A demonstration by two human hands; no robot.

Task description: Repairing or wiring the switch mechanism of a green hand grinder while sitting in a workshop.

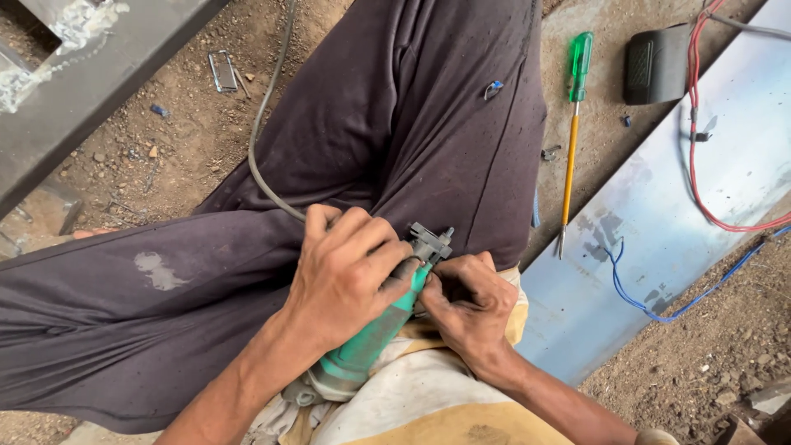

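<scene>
Steel beam (pixel 91 78): lying top left on dirt floor (pixel 173 156). Grey cable (pixel 262 132): trailing over dark trousers (pixel 346 165) to tool. Left hand (pixel 346 276): fingers wrapping tight round green power tool (pixel 371 342), bracing it in lap w/ grey head (pixel 430 243) pointing away. Right hand (pixel 470 301): fingers pinching at tool's head end; what's betw. them, can't tell. Screwdriver (pixel 573 124), yellow shaft, green handle: lying on floor nr metal sheet (pixel 659 222). Red (pixel 696 156) & blue wires (pixel 659 305): crossing sheet.
</scene>
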